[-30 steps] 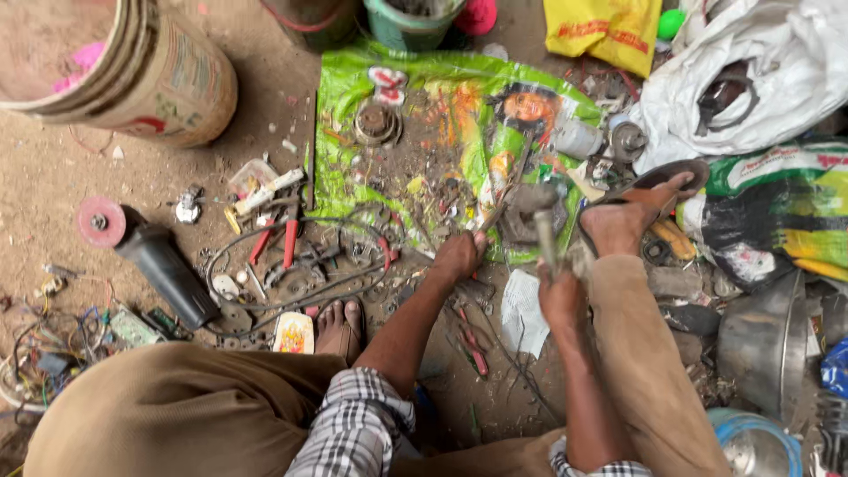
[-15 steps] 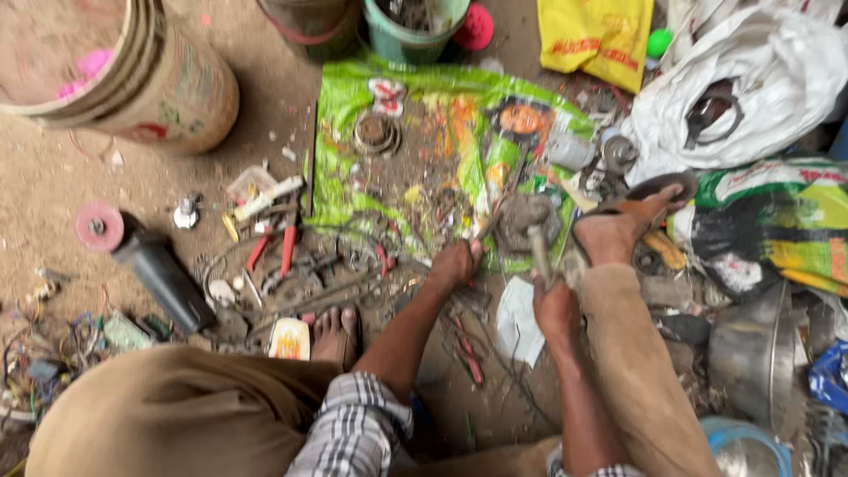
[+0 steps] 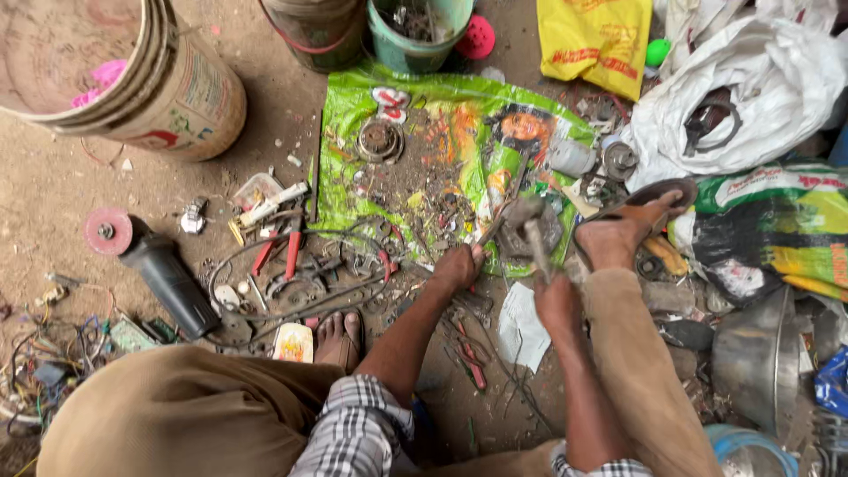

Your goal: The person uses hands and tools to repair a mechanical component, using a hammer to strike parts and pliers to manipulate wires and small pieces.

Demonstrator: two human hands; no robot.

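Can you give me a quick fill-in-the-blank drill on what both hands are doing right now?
1. The right hand grips a ____ by its handle.
2. The left hand steadies a thin rod on the round metal part lying on the ____ printed sack.
3. The red-handled pliers lie on the person's ____ side.

Missing words: hammer; green; left

Hammer [image 3: 530, 231] upright over round metal part [image 3: 528, 237].

Green printed sack [image 3: 371, 168]; yellow bag [image 3: 594, 40]; white bag [image 3: 777, 79]; checked sleeves [image 3: 353, 433]; red-handled pliers [image 3: 281, 252].
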